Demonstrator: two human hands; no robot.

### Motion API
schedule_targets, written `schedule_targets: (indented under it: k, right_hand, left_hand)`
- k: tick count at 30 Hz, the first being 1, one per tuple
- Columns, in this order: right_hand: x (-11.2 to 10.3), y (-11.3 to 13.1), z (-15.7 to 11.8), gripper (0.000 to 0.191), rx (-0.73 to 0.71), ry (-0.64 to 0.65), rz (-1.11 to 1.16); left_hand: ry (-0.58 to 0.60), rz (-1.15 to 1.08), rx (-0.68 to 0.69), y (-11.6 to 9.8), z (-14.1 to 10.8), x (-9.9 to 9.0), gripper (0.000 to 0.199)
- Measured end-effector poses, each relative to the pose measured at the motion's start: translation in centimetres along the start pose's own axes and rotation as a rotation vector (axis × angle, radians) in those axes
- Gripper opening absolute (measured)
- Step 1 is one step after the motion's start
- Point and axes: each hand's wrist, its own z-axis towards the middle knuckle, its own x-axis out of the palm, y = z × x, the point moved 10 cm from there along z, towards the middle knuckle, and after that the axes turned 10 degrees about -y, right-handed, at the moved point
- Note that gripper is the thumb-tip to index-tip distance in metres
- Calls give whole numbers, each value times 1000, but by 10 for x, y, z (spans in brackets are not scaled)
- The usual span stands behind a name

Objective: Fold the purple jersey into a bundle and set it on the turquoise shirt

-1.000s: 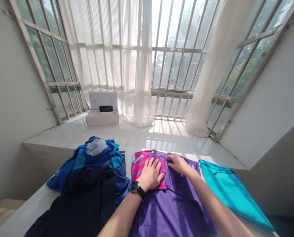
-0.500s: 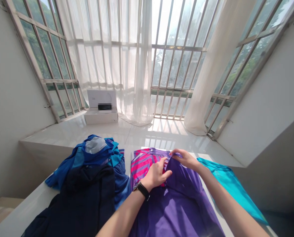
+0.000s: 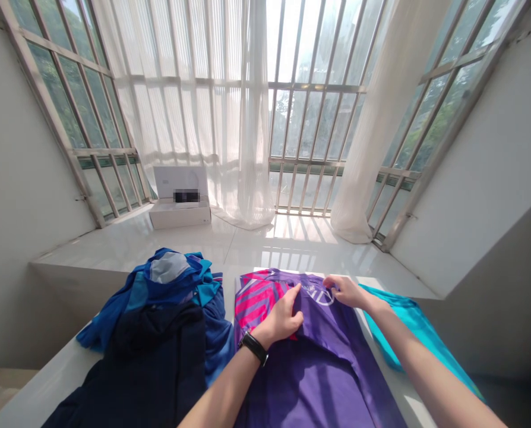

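A bright window bay, seen from above a white worktop (image 3: 51, 386) that fills the lower part of the frame. A purple shirt (image 3: 292, 386) with pink stripes lies on it at bottom centre. The left hand (image 3: 281, 318), with a black-strapped watch (image 3: 254, 349) at the wrist, rests on the shirt, loosely open, its thumb apart from the outstretched index finger. The right hand (image 3: 342, 290) has bent fingers at the shirt's far edge, beside white lettering; whether they pinch the cloth cannot be told. At lower left sit a heap of blue clothes (image 3: 136, 285) and a dark navy garment (image 3: 149, 368); at lower right, partly behind the right forearm, lies a turquoise garment (image 3: 411, 309). Beyond the worktop, a glossy white windowsill (image 3: 114, 246) crosses mid-frame, streaked with sunlight. An open white box (image 3: 180, 215) stands there, left of centre. Metal bars (image 3: 316, 87) cover the windows, sheer white curtains (image 3: 171, 119) hang before them, green foliage shows outside, and plain pale walls (image 3: 7, 196) close both sides.
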Motion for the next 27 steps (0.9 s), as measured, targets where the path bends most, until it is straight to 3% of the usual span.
schedule_targets:
  k: [6,13,20,27]
  right_hand:
    - [-23,-34,-8,19,54,-14,-187]
    - [-29,-45,-5,24,22,-73,-261]
    - [-24,-36,-9,27,26,-138,-321]
    - [-23,0,-26,33,-5,-281,-368]
  left_hand:
    - [51,-143,52,5,-4,11,86]
    - [56,-91,68,5,-9,5,87]
    - [173,25,72,2,-6,3,91]
    - [160,153,14,7,-11,-8,82]
